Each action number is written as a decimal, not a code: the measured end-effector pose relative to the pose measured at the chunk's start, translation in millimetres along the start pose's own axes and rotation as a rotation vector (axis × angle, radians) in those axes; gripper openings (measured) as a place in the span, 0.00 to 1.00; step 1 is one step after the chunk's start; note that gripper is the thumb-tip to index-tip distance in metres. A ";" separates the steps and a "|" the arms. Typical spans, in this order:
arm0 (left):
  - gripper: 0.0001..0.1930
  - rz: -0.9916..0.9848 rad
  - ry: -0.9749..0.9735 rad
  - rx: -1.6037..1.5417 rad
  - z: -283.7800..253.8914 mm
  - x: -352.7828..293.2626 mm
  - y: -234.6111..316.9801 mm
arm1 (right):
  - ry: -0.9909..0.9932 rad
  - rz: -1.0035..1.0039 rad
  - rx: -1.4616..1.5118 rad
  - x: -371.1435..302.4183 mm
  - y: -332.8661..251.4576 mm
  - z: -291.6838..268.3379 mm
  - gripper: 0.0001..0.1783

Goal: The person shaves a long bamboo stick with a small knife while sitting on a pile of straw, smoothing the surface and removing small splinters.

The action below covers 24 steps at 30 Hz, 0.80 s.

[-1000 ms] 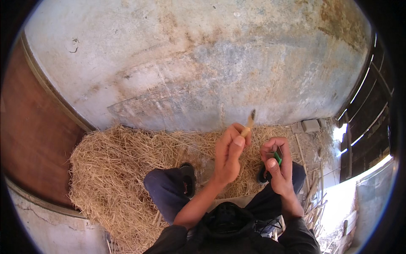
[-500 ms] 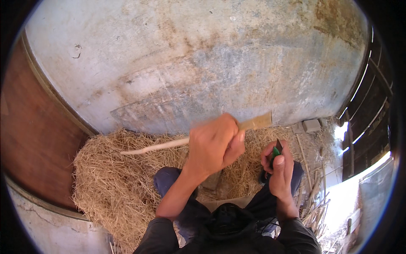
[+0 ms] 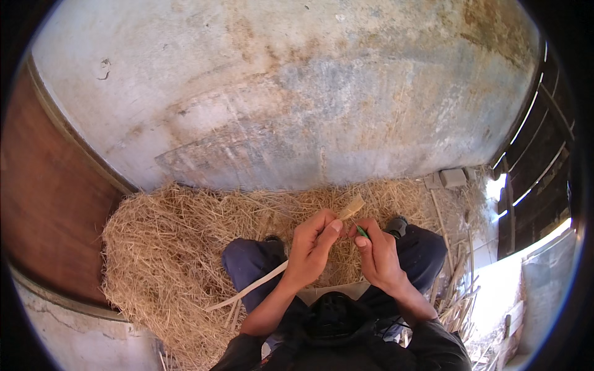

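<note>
My left hand is closed round a pale, curved wooden strip. Its thin end trails down and left past my knee, and the broader yellowish end sticks out above my thumb. Close by on the right, my right hand grips a small green knife. Only a bit of green shows between its fingers and thumb; the dark blade seen earlier is mostly hidden. The knife is near the broad end, and I cannot tell whether they touch.
Loose straw is heaped at the left and spreads along the stained wall. A brown panel stands at far left. Thin sticks lie by my right knee, and a grey block sits near the wall.
My left hand has come down and tilted the strip, so its thin end now points lower left. My right hand has moved left, bringing the knife up beside the strip's broad end.
</note>
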<state>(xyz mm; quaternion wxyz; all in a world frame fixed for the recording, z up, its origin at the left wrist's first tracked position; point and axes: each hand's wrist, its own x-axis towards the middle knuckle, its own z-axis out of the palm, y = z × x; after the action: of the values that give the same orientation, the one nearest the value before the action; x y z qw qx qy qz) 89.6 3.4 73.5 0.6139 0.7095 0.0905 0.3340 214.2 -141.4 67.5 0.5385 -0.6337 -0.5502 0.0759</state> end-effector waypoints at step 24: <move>0.17 0.032 0.051 0.076 -1.6 -1.5 -1.5 | 0.077 0.027 -0.086 -1.6 11.1 21.9 0.11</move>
<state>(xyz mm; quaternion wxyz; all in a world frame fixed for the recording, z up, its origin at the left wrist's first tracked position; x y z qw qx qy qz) 88.0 4.2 71.5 0.5787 0.7248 0.1072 0.3582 205.3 -127.4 49.3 0.5307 -0.6660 -0.5230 0.0350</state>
